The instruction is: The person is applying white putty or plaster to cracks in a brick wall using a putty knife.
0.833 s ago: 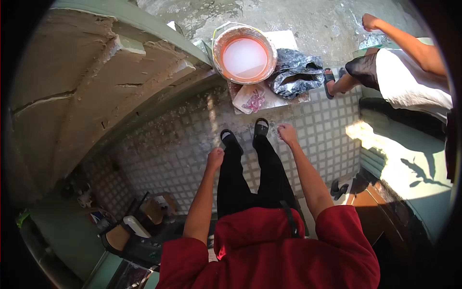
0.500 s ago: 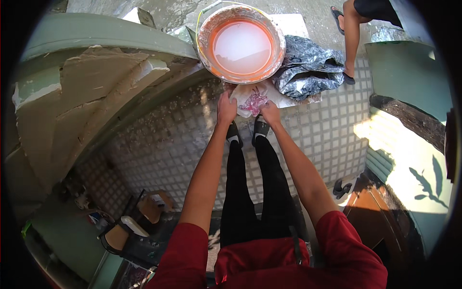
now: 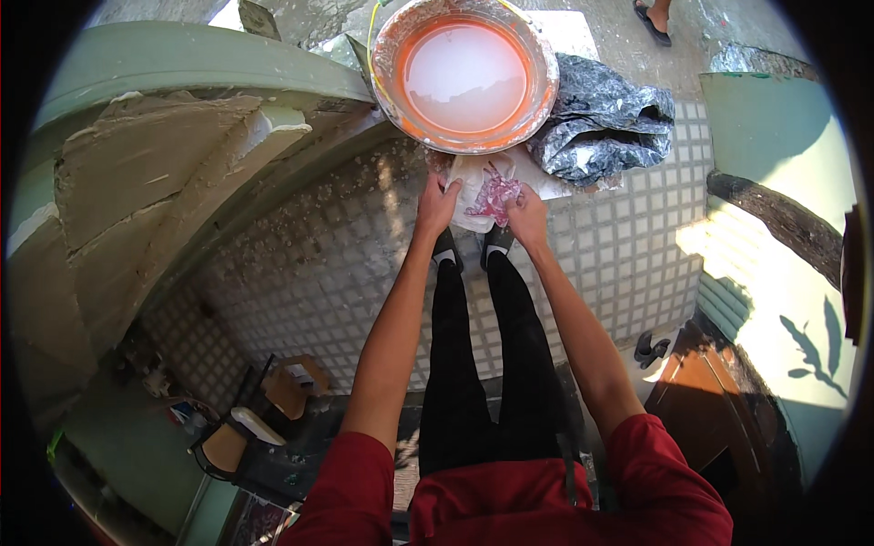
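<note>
My left hand (image 3: 438,206) pinches the left edge of a thin, whitish plastic bag (image 3: 470,173). On the bag's right side is a crumpled pink-red patch (image 3: 496,197), and my right hand (image 3: 527,217) is closed on the bag there. Both hands are in front of a large paint-splattered bucket (image 3: 390,111), just above my feet. Milky liquid (image 3: 467,77) lies inside its orange-stained wall. What exactly the pink-red patch is cannot be made out.
A crumpled dark plastic sheet (image 3: 583,118) lies right of the bucket on a pale board (image 3: 566,35). Another person's sandalled foot (image 3: 654,23) is at the far right. Broken, curved masonry (image 3: 155,173) rises at left; tiled floor (image 3: 628,237) lies underfoot.
The other person's leg has moved up and mostly out of view. My hands still hold the bag, which looks more spread, and the view has shifted slightly.
</note>
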`<move>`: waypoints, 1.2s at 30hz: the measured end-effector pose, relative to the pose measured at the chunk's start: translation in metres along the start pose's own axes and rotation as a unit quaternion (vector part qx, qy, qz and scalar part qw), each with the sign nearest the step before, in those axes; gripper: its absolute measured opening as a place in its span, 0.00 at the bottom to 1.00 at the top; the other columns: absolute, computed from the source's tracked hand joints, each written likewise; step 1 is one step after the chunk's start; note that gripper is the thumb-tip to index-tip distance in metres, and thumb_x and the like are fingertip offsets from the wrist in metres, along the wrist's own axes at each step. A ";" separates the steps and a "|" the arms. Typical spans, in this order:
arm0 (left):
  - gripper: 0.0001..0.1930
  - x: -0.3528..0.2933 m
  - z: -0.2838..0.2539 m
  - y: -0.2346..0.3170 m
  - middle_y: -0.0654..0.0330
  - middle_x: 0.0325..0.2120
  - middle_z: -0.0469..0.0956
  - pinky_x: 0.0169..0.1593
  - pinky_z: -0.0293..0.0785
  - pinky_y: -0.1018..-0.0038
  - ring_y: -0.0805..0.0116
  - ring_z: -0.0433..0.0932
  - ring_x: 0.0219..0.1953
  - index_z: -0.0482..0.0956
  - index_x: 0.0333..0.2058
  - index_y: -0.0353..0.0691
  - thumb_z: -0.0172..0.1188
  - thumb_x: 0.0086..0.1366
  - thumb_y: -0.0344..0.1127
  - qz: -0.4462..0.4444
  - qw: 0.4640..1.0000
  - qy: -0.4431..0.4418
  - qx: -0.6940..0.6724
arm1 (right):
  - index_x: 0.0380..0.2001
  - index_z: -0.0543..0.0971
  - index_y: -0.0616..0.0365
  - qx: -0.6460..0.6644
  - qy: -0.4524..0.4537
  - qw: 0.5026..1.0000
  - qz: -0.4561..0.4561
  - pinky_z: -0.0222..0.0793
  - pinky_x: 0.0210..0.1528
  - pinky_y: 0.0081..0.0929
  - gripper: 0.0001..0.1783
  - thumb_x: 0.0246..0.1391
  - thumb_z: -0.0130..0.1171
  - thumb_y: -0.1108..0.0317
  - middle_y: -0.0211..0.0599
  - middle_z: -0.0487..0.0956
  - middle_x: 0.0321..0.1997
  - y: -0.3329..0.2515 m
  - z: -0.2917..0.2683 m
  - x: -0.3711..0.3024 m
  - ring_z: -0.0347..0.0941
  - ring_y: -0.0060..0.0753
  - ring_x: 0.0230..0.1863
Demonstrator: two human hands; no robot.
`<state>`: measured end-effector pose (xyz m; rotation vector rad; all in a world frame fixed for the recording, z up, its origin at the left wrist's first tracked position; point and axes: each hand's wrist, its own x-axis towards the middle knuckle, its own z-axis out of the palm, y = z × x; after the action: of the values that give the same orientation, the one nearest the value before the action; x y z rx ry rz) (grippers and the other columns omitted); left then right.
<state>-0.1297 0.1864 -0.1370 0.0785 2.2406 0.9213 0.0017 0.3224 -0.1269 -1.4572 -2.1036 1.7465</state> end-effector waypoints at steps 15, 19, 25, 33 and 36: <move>0.27 -0.133 -0.039 0.043 0.60 0.51 0.72 0.56 0.63 0.76 0.74 0.69 0.52 0.69 0.55 0.34 0.41 0.73 0.54 -0.056 0.881 -0.113 -0.457 | 0.38 0.77 0.63 -0.155 -0.071 0.977 -0.126 0.69 0.39 0.45 0.12 0.50 0.53 0.71 0.56 0.78 0.34 -0.169 -0.097 -0.115 0.75 0.59 0.38; 0.31 -0.168 -0.062 0.085 0.57 0.57 0.69 0.60 0.65 0.72 0.69 0.70 0.55 0.63 0.61 0.35 0.38 0.73 0.56 -0.085 0.806 -0.156 -0.564 | 0.44 0.76 0.62 -0.257 0.021 0.947 -0.190 0.69 0.40 0.47 0.16 0.50 0.55 0.72 0.51 0.77 0.37 -0.222 -0.105 -0.152 0.75 0.57 0.37; 0.30 -0.209 -0.094 0.136 0.57 0.55 0.71 0.57 0.69 0.70 0.67 0.72 0.54 0.63 0.60 0.37 0.37 0.72 0.57 -0.024 0.788 -0.111 -0.605 | 0.50 0.74 0.60 -0.208 -0.026 0.937 -0.280 0.71 0.34 0.47 0.19 0.54 0.53 0.70 0.47 0.75 0.34 -0.296 -0.104 -0.217 0.76 0.54 0.33; 0.30 -0.261 -0.132 0.182 0.58 0.54 0.70 0.58 0.68 0.70 0.67 0.72 0.53 0.63 0.59 0.38 0.36 0.72 0.58 0.024 0.746 -0.055 -0.664 | 0.40 0.73 0.63 -0.275 -0.064 0.898 -0.337 0.71 0.32 0.48 0.10 0.57 0.51 0.69 0.50 0.74 0.32 -0.343 -0.135 -0.242 0.74 0.58 0.29; 0.30 -0.275 -0.142 0.184 0.58 0.55 0.70 0.59 0.66 0.70 0.67 0.71 0.54 0.62 0.60 0.38 0.37 0.72 0.58 0.056 0.774 -0.049 -0.628 | 0.37 0.72 0.63 -0.254 -0.062 0.888 -0.379 0.70 0.31 0.49 0.08 0.57 0.50 0.70 0.50 0.73 0.32 -0.370 -0.148 -0.253 0.73 0.58 0.30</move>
<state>-0.0489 0.1562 0.2123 -0.3466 1.1270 2.2077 -0.0017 0.2942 0.3442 -0.3942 -2.7815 1.0481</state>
